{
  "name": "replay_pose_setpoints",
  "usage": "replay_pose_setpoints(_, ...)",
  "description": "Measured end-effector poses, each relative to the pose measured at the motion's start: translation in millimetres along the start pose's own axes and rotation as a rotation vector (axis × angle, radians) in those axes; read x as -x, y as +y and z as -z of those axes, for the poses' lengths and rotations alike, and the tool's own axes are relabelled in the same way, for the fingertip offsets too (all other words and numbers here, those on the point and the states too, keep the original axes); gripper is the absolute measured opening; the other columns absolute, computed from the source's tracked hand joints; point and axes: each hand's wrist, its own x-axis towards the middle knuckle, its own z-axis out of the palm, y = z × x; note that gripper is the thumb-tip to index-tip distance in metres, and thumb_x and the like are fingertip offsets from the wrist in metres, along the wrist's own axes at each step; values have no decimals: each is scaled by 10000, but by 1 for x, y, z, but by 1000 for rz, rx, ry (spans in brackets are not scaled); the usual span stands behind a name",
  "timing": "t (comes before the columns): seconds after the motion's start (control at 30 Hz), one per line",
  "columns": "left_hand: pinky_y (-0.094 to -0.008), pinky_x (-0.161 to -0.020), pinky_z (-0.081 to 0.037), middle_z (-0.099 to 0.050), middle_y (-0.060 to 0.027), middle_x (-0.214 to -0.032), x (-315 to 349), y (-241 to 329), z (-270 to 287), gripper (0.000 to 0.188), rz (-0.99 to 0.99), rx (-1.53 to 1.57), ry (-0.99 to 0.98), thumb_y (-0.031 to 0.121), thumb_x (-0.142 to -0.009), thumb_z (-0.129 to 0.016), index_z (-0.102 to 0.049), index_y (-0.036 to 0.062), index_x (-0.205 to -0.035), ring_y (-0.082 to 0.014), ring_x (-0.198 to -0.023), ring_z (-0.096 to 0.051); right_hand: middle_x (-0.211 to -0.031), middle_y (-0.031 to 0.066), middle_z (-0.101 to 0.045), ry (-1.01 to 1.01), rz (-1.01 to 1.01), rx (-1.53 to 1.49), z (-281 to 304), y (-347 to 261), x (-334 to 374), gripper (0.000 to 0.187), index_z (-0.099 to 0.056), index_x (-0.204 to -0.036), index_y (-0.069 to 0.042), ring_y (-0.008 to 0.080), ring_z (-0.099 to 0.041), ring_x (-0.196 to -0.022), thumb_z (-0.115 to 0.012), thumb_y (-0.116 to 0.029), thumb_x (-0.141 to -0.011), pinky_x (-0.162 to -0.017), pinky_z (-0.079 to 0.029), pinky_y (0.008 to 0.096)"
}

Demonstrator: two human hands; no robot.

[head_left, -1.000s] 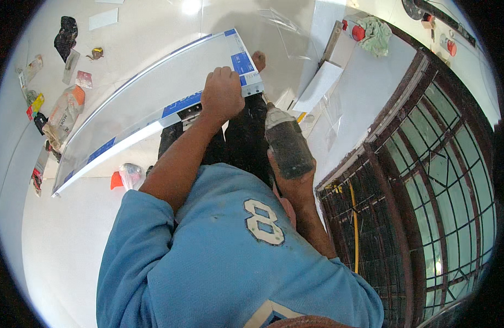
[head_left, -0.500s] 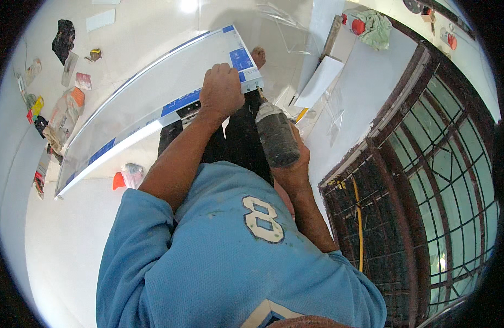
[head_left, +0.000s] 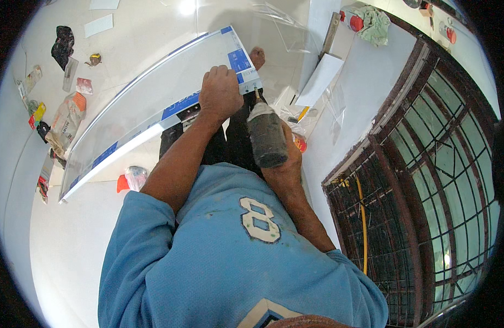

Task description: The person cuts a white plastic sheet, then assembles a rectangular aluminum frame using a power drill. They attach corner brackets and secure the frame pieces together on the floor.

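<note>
A long panel [head_left: 153, 76] with a white frame and strips of blue printed film [head_left: 238, 59] lies slantwise across my thighs. My left hand [head_left: 222, 94] is closed over its near edge, close to the right end. In my right hand [head_left: 290, 156] is a dusty, dark power drill [head_left: 267, 136] with a light-coloured front. Its thin bit [head_left: 257, 93] points away from me at the frame's corner, where small holes show. Whether the bit has entered the frame cannot be made out. The drill's grip is mostly hidden behind its body.
On the left floor lie a tape measure [head_left: 93, 59], a black cloth-like item [head_left: 62, 48] and a crumpled bag [head_left: 67, 117]. A white board [head_left: 321, 80] and clear plastic sheeting [head_left: 335, 109] are to the right, beside a dark grille [head_left: 421, 164]. My bare foot [head_left: 257, 57] shows beyond the panel.
My right hand and the drill have shifted a little left, the bit now more upright against the frame's corner. My left hand keeps its grip on the panel.
</note>
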Motion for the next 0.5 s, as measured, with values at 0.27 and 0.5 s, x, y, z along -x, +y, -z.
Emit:
replay_pose_setpoints(0.27, -497, -907, -531, -633, -194, -984, -1, -1, 0, 261, -1, -23, -33, 147, -753, -791, -685, -11, -932, -379, -984, -639, -1223, 222, -763, 114, -5, 37, -13, 2, 4, 925, -317, -1646, -44, 357, -781, -1100, -848, -159, -897, -903, -636, 449)
replay_pose_setpoints(0.5, -502, -922, -541, -645, -196, -1008, -3, -2, 1, 310, 17, -52, -74, 177, -753, -819, -688, -13, -958, -385, -1017, -652, -1303, 237, -720, 127, -52, 54, -12, -10, 5, 940, -229, -1655, 46, 337, -743, -1187, -814, -69, -929, -1002, -597, 411)
